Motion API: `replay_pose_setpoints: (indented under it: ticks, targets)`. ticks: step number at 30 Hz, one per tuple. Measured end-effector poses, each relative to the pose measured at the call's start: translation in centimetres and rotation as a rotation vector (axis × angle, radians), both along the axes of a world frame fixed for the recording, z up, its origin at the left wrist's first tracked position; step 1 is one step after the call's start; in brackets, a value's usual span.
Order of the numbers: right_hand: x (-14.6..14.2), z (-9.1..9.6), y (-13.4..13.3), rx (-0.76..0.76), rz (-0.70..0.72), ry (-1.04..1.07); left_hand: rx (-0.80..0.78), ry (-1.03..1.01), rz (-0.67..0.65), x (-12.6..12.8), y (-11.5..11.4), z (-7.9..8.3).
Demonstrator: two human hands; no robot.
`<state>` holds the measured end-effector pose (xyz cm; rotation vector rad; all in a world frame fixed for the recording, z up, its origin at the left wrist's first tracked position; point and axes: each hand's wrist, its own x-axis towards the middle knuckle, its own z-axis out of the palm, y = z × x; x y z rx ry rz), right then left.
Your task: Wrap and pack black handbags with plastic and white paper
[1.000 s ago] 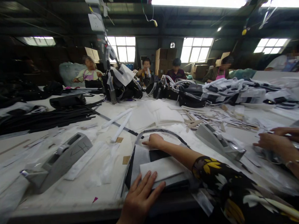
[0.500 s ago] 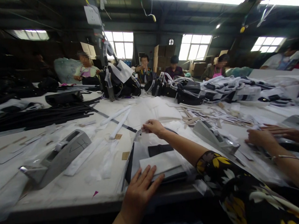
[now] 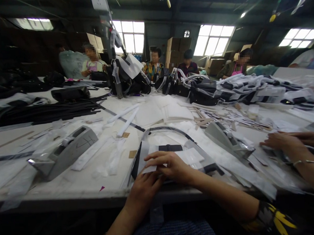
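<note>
1. Head view: just right of the grey tape dispenser lies a wrapped black bag, its white paper on top;
2. right hand is spread open, pressing it flat, probably to stop slipping;
3. left hand lies open just behind the right hand, fingertips hidden.

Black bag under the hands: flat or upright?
Flat: the black bag lies on the table, its handle spread over the surface, left hand and right hand on top.

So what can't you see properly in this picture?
Head view:
- Left hand: fingertips hidden under the right hand.
- Flat black bag in clear plastic: near edge covered by both hands.
- Co-worker's hand: what it touches is blurred.
- Brown card scraps: too small to tell.
</note>
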<state>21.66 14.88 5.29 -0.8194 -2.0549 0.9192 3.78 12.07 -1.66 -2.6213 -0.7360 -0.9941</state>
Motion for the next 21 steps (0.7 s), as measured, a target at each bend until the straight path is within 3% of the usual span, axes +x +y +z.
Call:
replay_pose_setpoints:
  ticks: [4, 8, 13, 21]
  targets:
    - [0.7, -1.9, -1.1, 0.064, -0.007, 0.015, 0.016, -0.079, -0.013, -0.1, 0.2, -0.2]
    - [0.7, -2.1, -1.0, 0.048, 0.044, 0.066, 0.057, -0.170, 0.098, -0.4, -0.1, -0.9]
    - [0.7, -2.6, -1.9, 0.087, -0.024, 0.100, -0.027, -0.307, 0.186, -0.4, -1.1, -1.9]
    - [0.9, -3.4, -2.6, 0.190, -0.031, 0.058, -0.065, -0.450, 0.255, -0.2, -1.5, -3.2]
